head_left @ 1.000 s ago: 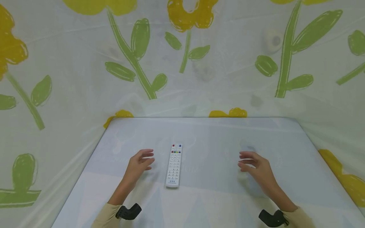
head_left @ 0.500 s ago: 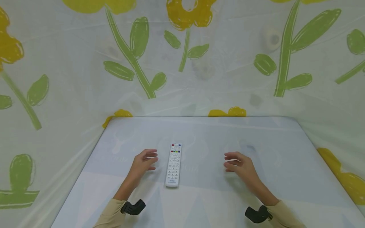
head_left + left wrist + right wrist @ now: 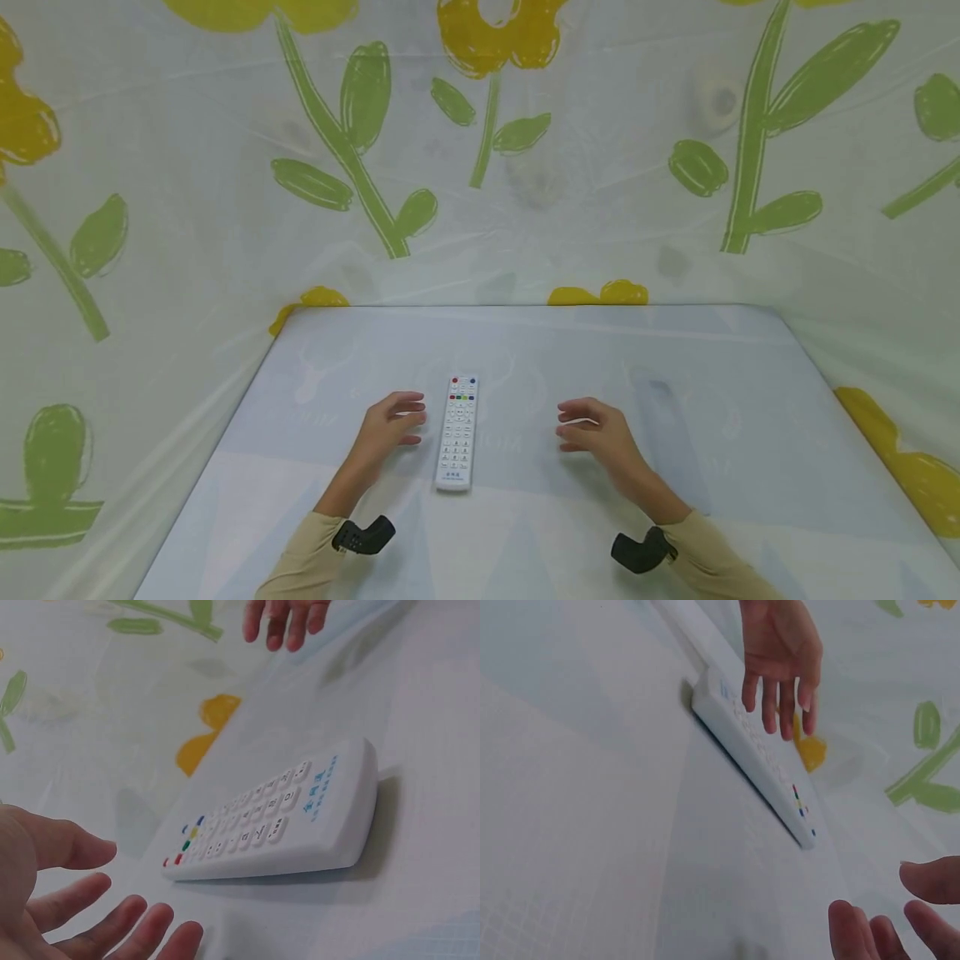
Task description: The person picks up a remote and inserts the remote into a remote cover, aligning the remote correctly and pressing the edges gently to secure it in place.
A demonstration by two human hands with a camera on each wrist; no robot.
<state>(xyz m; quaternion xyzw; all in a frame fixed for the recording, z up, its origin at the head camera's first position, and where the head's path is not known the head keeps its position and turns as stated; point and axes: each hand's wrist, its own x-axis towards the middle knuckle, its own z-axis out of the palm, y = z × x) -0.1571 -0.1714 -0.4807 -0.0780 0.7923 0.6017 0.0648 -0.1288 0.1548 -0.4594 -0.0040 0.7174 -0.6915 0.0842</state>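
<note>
A white remote control [image 3: 457,432] with coloured buttons at its far end lies lengthwise on the pale blue table [image 3: 735,467], face up. It also shows in the left wrist view as the remote [image 3: 277,817] and in the right wrist view as the remote [image 3: 757,757]. My left hand [image 3: 390,425] hovers just left of it, fingers relaxed and spread, holding nothing. My right hand [image 3: 596,433] is a short way to its right, fingers loosely extended toward it, also holding nothing. Neither hand touches the remote.
A translucent curtain [image 3: 187,167] printed with yellow flowers and green leaves surrounds the table on the left, back and right. Black wrist-camera mounts [image 3: 363,535] sit on both beige sleeves.
My right hand has moved left across the table toward the remote. My left hand has edged slightly right, closer to it. The remote has not moved.
</note>
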